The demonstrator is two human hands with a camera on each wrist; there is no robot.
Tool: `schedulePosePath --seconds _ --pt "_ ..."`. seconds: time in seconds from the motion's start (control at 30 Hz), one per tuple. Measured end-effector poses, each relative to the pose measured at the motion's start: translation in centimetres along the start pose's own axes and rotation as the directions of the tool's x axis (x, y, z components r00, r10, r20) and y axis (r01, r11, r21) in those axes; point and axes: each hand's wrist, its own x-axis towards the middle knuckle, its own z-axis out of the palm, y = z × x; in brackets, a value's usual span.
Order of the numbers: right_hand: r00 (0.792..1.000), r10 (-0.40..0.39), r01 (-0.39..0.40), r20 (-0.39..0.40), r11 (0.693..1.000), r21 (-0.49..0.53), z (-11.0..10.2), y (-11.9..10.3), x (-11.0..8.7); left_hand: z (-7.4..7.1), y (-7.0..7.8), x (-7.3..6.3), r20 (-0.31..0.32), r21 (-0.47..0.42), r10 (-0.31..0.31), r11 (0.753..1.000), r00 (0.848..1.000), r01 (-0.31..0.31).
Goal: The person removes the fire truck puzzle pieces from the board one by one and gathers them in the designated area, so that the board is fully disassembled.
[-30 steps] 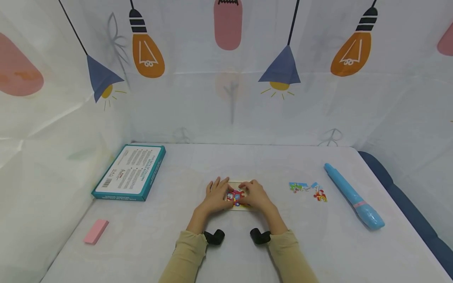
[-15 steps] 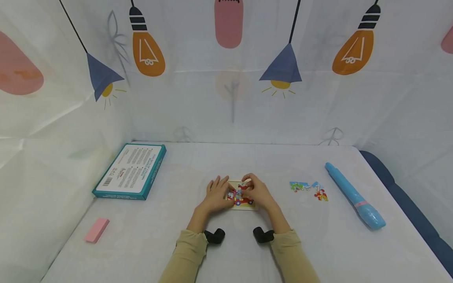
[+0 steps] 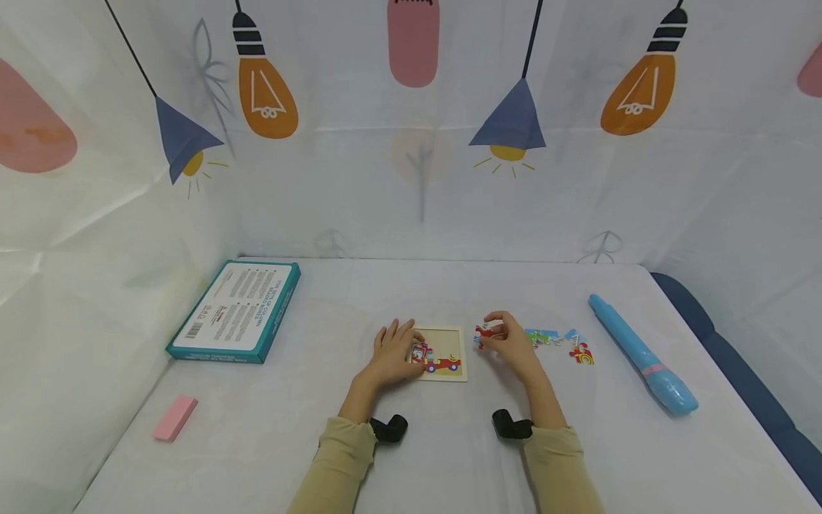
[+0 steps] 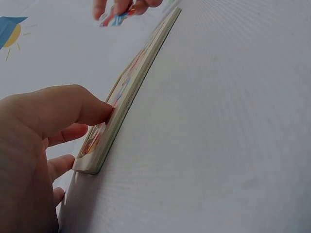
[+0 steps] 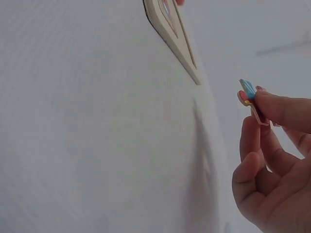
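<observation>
A small wooden puzzle tray [image 3: 464,355] lies on the white table with a red vehicle picture partly set in its left and lower part. My left hand [image 3: 392,355] rests over the tray's left end with its fingers spread; in the left wrist view its thumb [image 4: 92,109] presses on the tray near its long edge. To the right of the tray, my right hand [image 3: 512,346] pinches a colourful puzzle piece [image 3: 483,333] above the table. The right wrist view shows that puzzle piece [image 5: 248,91] between thumb and fingers.
Several loose puzzle pieces [image 3: 542,338] lie to the right of my right hand. Farther right is a light blue, pen-shaped object [image 3: 642,357]. A teal and white box [image 3: 234,310] lies at the back left, with a pink block [image 3: 175,419] nearer the front left.
My right hand has lifted a puzzle piece out of the tray and carried it to the right, past the tray's edge. My left hand has stayed in place.
</observation>
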Motion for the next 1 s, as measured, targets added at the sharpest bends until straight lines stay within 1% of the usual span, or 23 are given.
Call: schedulePosePath --seconds 0.17,0.37,0.53,0.73,0.83,1.0 --pt "0.999 0.036 -0.036 0.000 0.999 0.029 -1.4 0.6 -0.3 0.0 0.0 0.0 0.001 -0.002 -0.002 1.000 1.000 0.002" --pt "0.998 0.054 -0.054 -0.012 0.999 0.007 -2.9 1.2 -0.8 0.0 0.0 0.1 0.004 0.003 -0.008 1.000 1.000 0.008" --pt "0.997 0.062 -0.063 -0.042 0.998 -0.020 -4.0 1.9 -1.4 0.0 0.1 -0.1 0.004 -0.006 -0.011 1.000 1.000 0.011" --pt "0.994 0.081 -0.081 -0.075 0.997 -0.007 -5.5 3.0 -2.2 0.0 0.2 -0.2 0.007 -0.008 -0.009 1.000 1.000 0.009" --pt "0.988 0.112 -0.113 -0.104 0.994 -0.005 -6.2 3.3 -2.4 0.1 0.2 -0.1 0.006 0.001 -0.009 1.000 1.000 0.009" --pt "0.968 0.159 -0.165 -0.192 0.986 -0.012 -7.0 4.0 -2.8 0.1 0.1 0.0 0.005 0.005 -0.009 1.000 1.000 0.009"
